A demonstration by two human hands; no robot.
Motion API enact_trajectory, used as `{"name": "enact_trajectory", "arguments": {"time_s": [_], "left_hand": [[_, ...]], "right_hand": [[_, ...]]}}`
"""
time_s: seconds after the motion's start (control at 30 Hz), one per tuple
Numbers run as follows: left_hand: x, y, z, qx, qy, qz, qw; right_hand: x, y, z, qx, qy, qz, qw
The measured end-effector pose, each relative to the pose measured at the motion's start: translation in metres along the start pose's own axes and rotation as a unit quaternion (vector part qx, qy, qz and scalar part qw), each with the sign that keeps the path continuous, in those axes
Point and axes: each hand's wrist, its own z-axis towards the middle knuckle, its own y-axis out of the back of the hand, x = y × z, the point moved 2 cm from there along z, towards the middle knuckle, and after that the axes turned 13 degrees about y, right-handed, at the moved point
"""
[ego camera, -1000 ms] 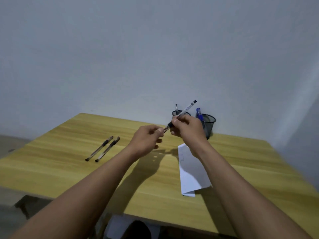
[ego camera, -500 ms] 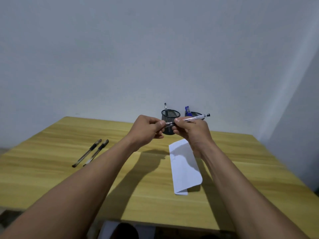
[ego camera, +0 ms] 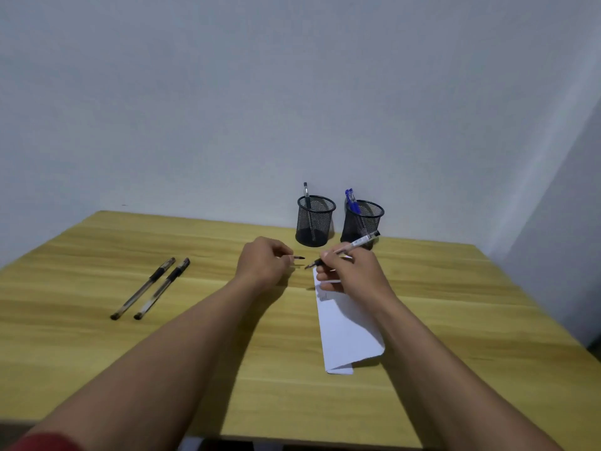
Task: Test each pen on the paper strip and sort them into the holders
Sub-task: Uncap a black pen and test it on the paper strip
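Observation:
My right hand [ego camera: 349, 271] grips an uncapped clear pen [ego camera: 356, 245], its tip pointing left just above the top of the white paper strip [ego camera: 346, 333]. My left hand [ego camera: 261, 265] pinches the pen's black cap [ego camera: 297, 257], a short gap away from the tip. Two capped black pens [ego camera: 148, 289] lie side by side on the table's left. At the back stand two black mesh holders: the left holder [ego camera: 314, 221] has one black pen, the right holder [ego camera: 362, 222] has blue pens.
Everything sits on a wooden table [ego camera: 97, 255] pushed against a white wall. The paper strip's near end is folded up, close to the table's front edge. A red sleeve shows at the bottom left corner.
The cap has come off the pen and my hands have separated. Both hands have dropped toward the table, with the pen tip now over the paper strip's top end.

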Motion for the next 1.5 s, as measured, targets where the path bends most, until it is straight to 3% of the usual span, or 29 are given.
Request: {"name": "enact_trajectory", "arguments": {"time_s": [0.27, 0.57, 0.67, 0.73, 0.83, 1.03, 1.23, 1.5], "left_hand": [[-0.003, -0.037, 0.019, -0.036, -0.038, 0.102, 0.993], [0.008, -0.029, -0.004, -0.019, -0.063, 0.104, 0.992], [0.021, -0.019, -0.040, 0.029, -0.132, 0.169, 0.976], [0.023, -0.011, -0.060, 0.072, -0.122, 0.196, 0.970], [0.023, -0.006, -0.083, 0.120, -0.114, 0.246, 0.955], [0.023, -0.009, -0.087, 0.134, -0.125, 0.341, 0.922], [0.024, -0.012, -0.085, 0.136, -0.111, 0.368, 0.913], [0.024, -0.013, -0.088, 0.132, -0.121, 0.379, 0.908]], "right_hand": [[-0.040, 0.004, -0.013, -0.065, -0.066, 0.118, 0.989], [-0.040, 0.004, -0.013, -0.077, -0.055, 0.120, 0.988], [-0.039, 0.003, -0.015, -0.093, -0.051, 0.127, 0.986], [-0.037, 0.003, -0.017, -0.103, -0.051, 0.128, 0.985], [-0.036, 0.004, -0.019, -0.109, -0.050, 0.109, 0.987], [-0.033, 0.005, -0.023, -0.072, -0.040, 0.069, 0.994], [-0.023, 0.015, -0.031, -0.073, 0.021, -0.016, 0.997], [-0.035, 0.024, -0.044, -0.046, 0.028, -0.145, 0.988]]}}
